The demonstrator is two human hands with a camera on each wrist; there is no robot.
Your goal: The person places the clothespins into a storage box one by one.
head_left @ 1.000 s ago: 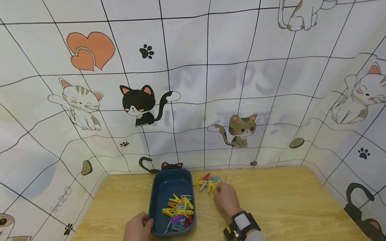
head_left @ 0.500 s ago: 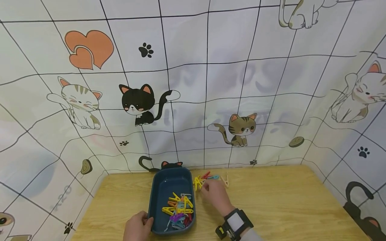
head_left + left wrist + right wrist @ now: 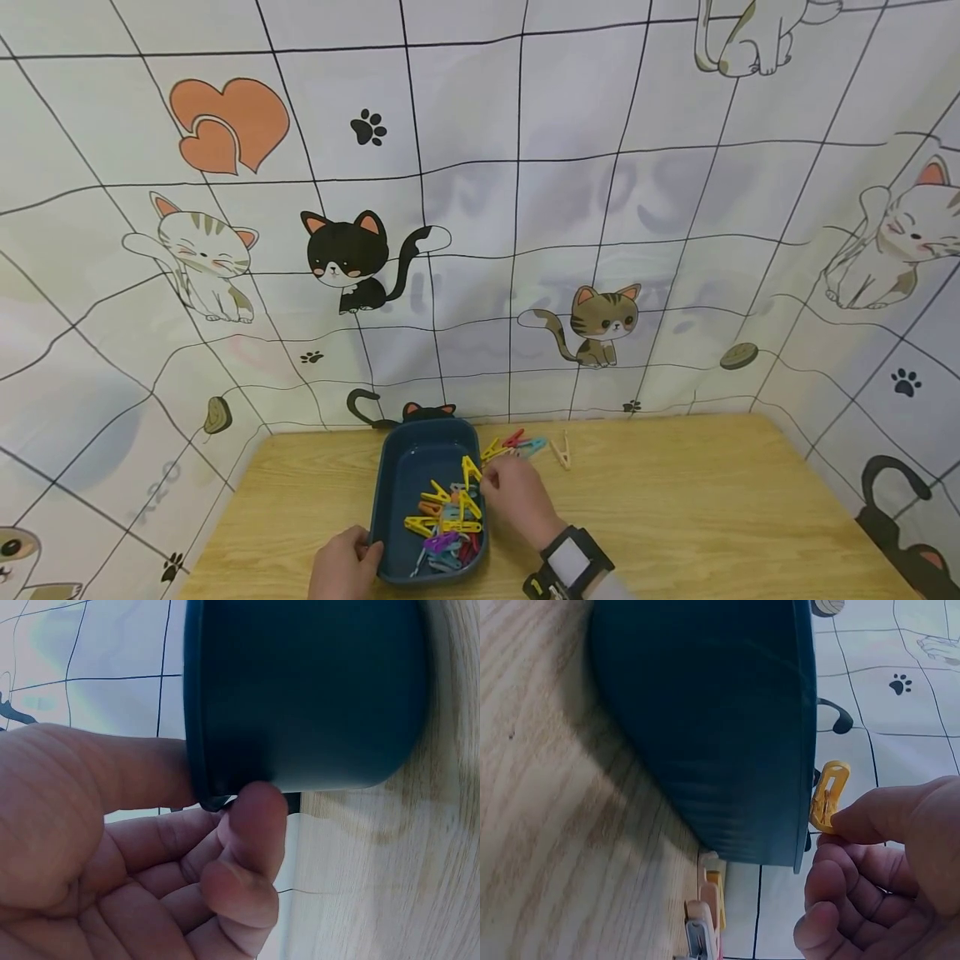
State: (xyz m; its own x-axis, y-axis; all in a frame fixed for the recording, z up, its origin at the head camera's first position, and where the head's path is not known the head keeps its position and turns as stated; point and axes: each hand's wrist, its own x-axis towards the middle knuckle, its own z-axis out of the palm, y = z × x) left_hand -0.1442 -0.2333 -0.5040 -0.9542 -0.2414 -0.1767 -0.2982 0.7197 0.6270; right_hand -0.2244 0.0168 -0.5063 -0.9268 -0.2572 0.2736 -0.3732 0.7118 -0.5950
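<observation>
A dark blue plastic tray (image 3: 401,467) holds a heap of coloured clothespins (image 3: 450,525) in its near right part. My left hand (image 3: 345,562) grips the tray's left rim, and the left wrist view shows thumb and fingers around that rim. A yellow clothespin (image 3: 829,796) is pinched between thumb and forefinger of my right hand (image 3: 521,500), at the tray's right rim. Beyond that hand a small pile of clothespins (image 3: 513,442) lies on the table, partly hidden by the hand. One pale clothespin (image 3: 562,450) lies just right of the pile.
The wooden table (image 3: 675,500) stretches away to the right of the tray. A white sheet (image 3: 465,200) with grid lines and printed cats rises behind the table and along both sides.
My right hand has moved left from beside the pale clothespin, past the pile, to the tray's right rim, picking up a yellow clothespin. The left hand stays on the tray.
</observation>
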